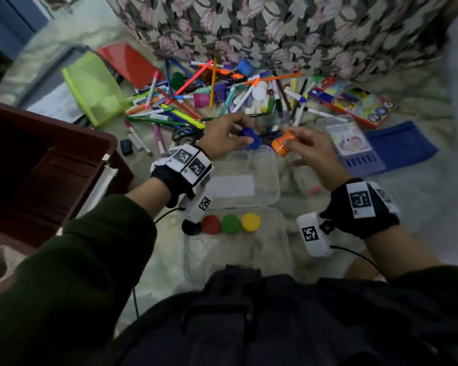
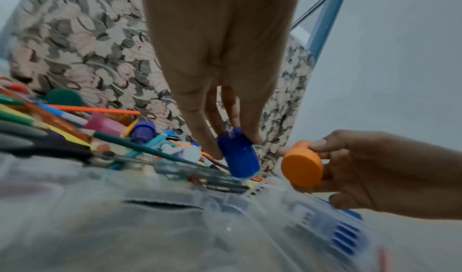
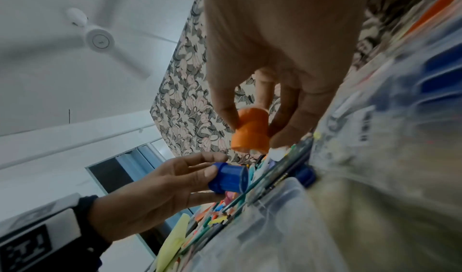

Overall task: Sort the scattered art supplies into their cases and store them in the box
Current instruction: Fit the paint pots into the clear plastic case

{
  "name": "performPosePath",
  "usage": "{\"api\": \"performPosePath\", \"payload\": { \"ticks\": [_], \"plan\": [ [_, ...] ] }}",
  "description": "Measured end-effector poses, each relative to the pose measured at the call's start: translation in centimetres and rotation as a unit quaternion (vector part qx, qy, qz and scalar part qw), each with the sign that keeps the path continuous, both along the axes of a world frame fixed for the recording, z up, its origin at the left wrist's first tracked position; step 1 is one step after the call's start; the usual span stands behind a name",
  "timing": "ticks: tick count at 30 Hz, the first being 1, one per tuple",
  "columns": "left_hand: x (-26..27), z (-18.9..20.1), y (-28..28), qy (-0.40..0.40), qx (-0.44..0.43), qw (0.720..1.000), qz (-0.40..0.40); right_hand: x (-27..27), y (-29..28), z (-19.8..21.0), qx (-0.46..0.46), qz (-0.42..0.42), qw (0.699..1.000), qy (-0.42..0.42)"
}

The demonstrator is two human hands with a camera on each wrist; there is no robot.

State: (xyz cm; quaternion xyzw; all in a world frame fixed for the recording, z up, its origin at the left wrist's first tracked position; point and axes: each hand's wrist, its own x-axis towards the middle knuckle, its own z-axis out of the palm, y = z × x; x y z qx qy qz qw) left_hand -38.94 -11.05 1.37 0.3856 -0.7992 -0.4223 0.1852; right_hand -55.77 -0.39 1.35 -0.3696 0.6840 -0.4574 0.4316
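Pale, faintly patterned floor [image 1: 421, 207] is seen beneath everything, with a flowered fabric [image 1: 288, 27] draped behind the pile of markers and pens [image 1: 169, 101].

At the near centre a clear plastic case [image 1: 273, 180] is laid open. Three paint pots are seated in a row along its nearer half — red [image 1: 211, 224], green [image 1: 230, 224] and yellow [image 1: 251, 222]; a dark fourth [image 1: 191, 227] is partly hidden by the wrist camera, and the farther half holds nothing that can be made out.

A blue paint pot [image 1: 249, 137] is pinched between thumb and fingers of the left hand [image 1: 222, 138], above the case's far edge. An orange paint pot [image 1: 283, 145] is gripped by the fingertips of the right hand [image 1: 312, 149], just beside the blue one but not touching it.

To the left a dark brown box [image 1: 98, 143] is stood open — its inside is too dark to judge. Beyond it a green mesh pouch [image 1: 95, 88] and a red case [image 1: 127, 62] are lain; what they hold cannot be told. On the right a coloured-pencil box [image 1: 354, 101], a small violet case [image 1: 354, 149] and a blue pouch [image 1: 402, 146] are lain near one another.
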Motion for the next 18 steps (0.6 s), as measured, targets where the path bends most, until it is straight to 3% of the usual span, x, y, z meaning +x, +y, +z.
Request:
{"api": "performPosePath", "payload": {
  "ticks": [3,7,15,18],
  "plan": [
    [0.0,-0.2,2.5,-0.012,0.038,0.998,-0.044,0.5,3.5,0.1,0.033,0.005,0.999,-0.023],
    [0.3,0.1,5.5,-0.015,0.064,0.985,-0.162,1.2,7.6,-0.7,0.065,-0.003,0.998,-0.025],
    [-0.2,0.3,8.7,-0.137,0.037,0.938,-0.316,3.3,13.3,-2.8,0.058,0.021,0.987,0.149],
    [-0.8,0.0,9.7,-0.194,0.0,0.919,-0.343,4.6,14.4,-2.7,0.069,0.039,0.981,0.175]
  ]
}}
